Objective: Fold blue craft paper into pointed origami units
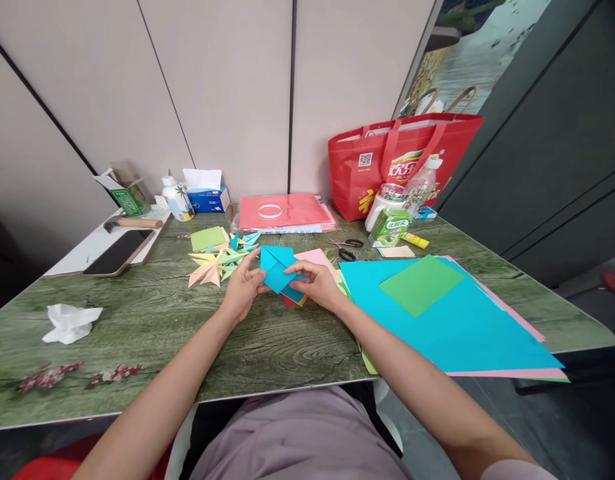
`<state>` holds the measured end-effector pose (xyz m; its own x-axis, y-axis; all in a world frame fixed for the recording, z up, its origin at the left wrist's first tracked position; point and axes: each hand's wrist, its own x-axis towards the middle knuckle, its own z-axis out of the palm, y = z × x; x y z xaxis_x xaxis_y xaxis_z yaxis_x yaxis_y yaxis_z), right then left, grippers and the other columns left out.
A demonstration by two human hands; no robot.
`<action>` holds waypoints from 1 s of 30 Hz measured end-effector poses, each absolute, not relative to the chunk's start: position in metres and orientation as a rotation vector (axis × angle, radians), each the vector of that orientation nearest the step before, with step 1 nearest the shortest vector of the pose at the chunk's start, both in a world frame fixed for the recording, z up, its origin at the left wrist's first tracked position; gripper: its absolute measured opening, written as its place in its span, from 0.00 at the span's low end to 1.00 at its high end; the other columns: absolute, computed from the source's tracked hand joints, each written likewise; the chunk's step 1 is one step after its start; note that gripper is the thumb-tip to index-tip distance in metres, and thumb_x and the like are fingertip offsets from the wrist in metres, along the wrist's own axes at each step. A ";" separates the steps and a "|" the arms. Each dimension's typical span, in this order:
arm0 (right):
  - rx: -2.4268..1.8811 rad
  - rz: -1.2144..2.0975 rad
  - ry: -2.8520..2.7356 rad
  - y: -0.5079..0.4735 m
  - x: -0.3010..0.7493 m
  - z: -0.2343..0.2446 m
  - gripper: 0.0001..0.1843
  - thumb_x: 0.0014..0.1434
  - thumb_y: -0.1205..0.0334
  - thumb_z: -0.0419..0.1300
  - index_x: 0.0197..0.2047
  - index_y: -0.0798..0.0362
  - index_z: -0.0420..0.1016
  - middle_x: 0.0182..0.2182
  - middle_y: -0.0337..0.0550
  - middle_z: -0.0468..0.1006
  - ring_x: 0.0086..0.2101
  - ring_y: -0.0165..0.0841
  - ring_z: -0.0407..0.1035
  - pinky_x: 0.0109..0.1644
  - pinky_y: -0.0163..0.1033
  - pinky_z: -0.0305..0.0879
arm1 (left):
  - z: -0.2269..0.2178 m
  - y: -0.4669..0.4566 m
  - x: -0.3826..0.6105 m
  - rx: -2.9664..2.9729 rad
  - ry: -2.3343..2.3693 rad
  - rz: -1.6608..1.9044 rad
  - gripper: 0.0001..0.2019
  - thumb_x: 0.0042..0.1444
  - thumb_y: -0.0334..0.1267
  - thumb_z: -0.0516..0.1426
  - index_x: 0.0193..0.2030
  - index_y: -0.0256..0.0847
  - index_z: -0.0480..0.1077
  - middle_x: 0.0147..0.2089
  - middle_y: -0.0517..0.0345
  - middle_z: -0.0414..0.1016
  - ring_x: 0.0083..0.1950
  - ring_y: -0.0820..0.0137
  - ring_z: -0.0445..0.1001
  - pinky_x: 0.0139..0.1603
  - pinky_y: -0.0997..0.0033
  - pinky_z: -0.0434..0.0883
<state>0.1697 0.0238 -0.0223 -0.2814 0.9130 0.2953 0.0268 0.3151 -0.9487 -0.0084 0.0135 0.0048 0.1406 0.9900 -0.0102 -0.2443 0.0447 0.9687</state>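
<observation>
A blue sheet of paper (277,268) with folds across its face is held up over the middle of the table. My left hand (243,285) grips its left edge, thumb in front and fingers behind. At its right side, my right hand (314,283) pinches the paper near a folded flap. Beneath and behind lie loose coloured sheets, among them a pink sheet (320,259). Folded paper pieces (218,265) in yellow, peach, green and blue are heaped just left of my hands. Black-handled scissors (348,249) rest beyond my right hand.
Large blue sheets (412,320) with a green square (421,284) on top cover the right side. A red bag (357,180), bottle (423,183) and green carton (390,228) stand at the back right. Leftward are a phone (118,252), hammer (133,223), tissue box (207,199) and crumpled tissue (71,323).
</observation>
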 end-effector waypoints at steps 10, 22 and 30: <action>-0.946 1.037 -1.554 0.022 0.168 -0.019 0.14 0.40 0.54 0.67 0.30 0.53 0.75 0.35 0.43 0.73 0.35 0.33 0.69 0.34 0.35 0.67 | 0.002 0.011 -0.008 1.177 0.871 1.133 0.21 0.44 0.38 0.62 0.48 0.35 0.71 0.41 0.52 0.76 0.40 0.65 0.73 0.44 0.58 0.73; -0.961 1.158 -1.345 0.022 0.164 -0.019 0.15 0.40 0.54 0.66 0.27 0.54 0.68 0.18 0.33 0.69 0.20 0.26 0.64 0.24 0.33 0.63 | -0.001 0.009 -0.004 1.352 0.891 1.181 0.34 0.39 0.39 0.66 0.56 0.40 0.64 0.54 0.49 0.71 0.49 0.59 0.72 0.50 0.58 0.70; -0.973 1.169 -1.367 0.020 0.162 -0.019 0.17 0.42 0.51 0.65 0.27 0.53 0.67 0.18 0.34 0.70 0.19 0.27 0.65 0.24 0.33 0.63 | -0.005 0.009 -0.002 1.250 0.884 1.237 0.32 0.39 0.39 0.66 0.54 0.35 0.67 0.42 0.51 0.77 0.42 0.61 0.75 0.46 0.56 0.73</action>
<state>0.1625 0.0205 -0.0187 -0.1269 0.9718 0.1987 -0.0448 0.1945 -0.9799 -0.0022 0.0086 -0.0050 0.1725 0.9751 0.1397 -0.1838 -0.1075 0.9771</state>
